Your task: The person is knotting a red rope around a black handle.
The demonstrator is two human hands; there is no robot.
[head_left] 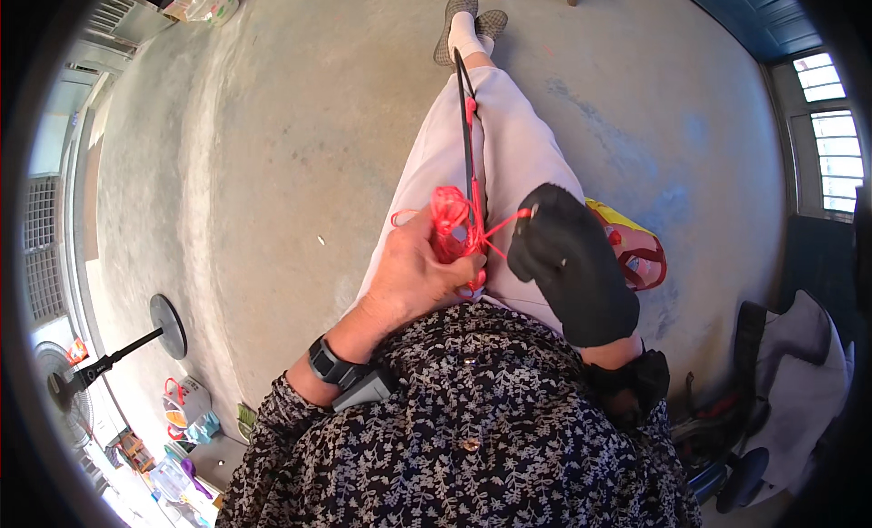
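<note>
My bare left hand (pixel 409 274) is closed around a bunch of pinkish-red plastic cord (pixel 449 208) over my lap. With a black glove on, my right hand (pixel 577 269) has its fingers curled around a strand of this cord. Two taut strands stretch from the bunch to the glove. A thin black strap (pixel 467 147) runs from near my crossed ankles up between my legs to the bunch, with red cord tied along part of it. The fingertips inside the glove and the exact knotting are hidden.
My stretched-out legs (pixel 522 119) lie over the concrete floor (pixel 282 147). Beside my right leg sits a red and yellow bag (pixel 640 256). A fan (pixel 64 383), a black stand with a round base (pixel 168 326) and a white bucket (pixel 189 399) are at left; a covered vehicle (pixel 799 392) is at right.
</note>
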